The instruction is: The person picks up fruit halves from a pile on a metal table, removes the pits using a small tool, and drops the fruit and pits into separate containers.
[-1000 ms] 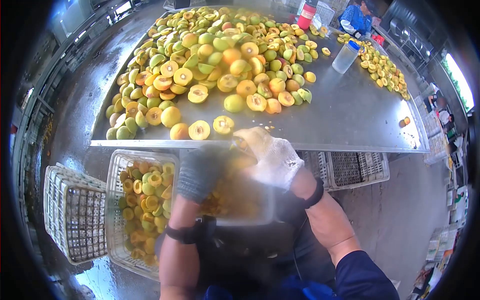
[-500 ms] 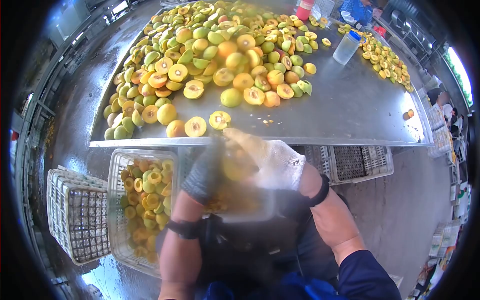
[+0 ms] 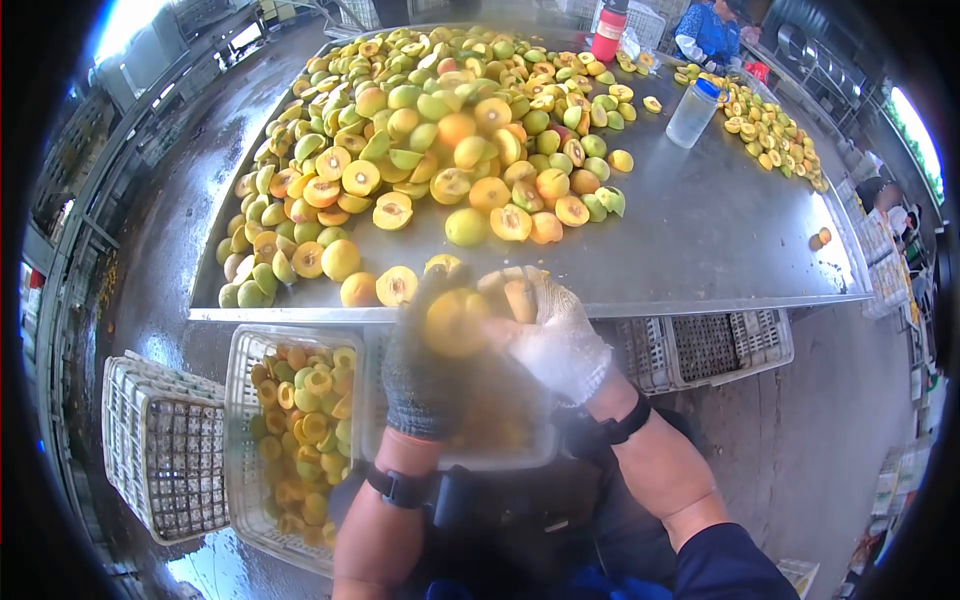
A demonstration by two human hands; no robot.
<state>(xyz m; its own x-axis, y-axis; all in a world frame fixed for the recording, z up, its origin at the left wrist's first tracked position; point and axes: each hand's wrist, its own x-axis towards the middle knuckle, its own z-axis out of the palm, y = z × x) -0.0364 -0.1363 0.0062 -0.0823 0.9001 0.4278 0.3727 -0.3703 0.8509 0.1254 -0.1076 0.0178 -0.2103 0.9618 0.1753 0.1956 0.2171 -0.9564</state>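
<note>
shifted into clearer view, fruit (image 3: pixel 455 323) sits above a crate (image 3: pixel 505 463), cupped in my left hand (image 3: pixel 415 375); right hand (image 3: pixel 560 345) curls beside it, its grip unclear; firm palm support should steady slippery flesh

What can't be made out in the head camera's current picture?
All in the head view:
- Left hand's exact grip on the fruit: blurred by haze.
- Whether the right hand holds a tool: blurred fingers.
- Contents of the crate below the hands: hands and haze.
- Co-worker's head: cut off by the top edge.
</note>
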